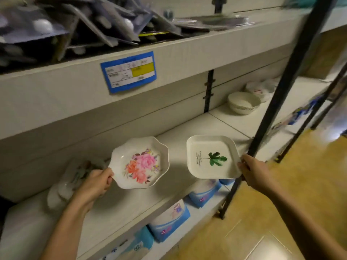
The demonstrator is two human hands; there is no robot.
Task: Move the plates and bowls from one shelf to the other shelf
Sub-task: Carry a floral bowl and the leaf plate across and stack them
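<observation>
The shelf (187, 128) runs under both grips. A black post (272, 113) stands just beside the right hand (253, 170) and is the likeliest snag. The flower plate (139, 162) is pinched at its rim by the left hand (97, 182), and the leaf plate (212, 157) at its corner by the right. Both plates are held above the board, so this looks like mid-carry. The next move calls for clearing the post and setting them down flat. Stacked bowls (244, 103) sit well beyond the right grip.

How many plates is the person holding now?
2. The left hand holds the flower plate by its rim; the right hand holds the square leaf plate. A blurred stack behind the left hand may hold more.
</observation>
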